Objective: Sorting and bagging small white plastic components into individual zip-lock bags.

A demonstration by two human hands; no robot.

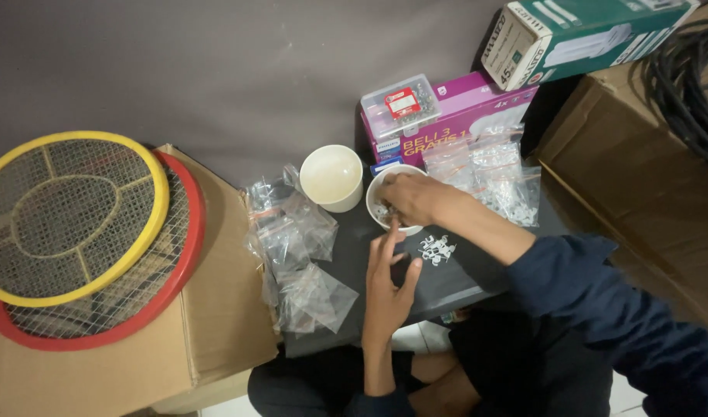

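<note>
The right hand [412, 197] reaches into a white paper cup [381, 207] of small white clips on the dark counter [354, 262], fingers curled; whether it grips any I cannot tell. The left hand [386, 282] rests open beside the cup, touching it. An empty cup [332, 177], clear zip bags [300, 255] and loose clips [436, 249] lie nearby.

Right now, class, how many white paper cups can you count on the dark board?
2. One empty white cup stands left; the second cup is beside it on the right, mostly covered by the right hand reaching inside.
</note>
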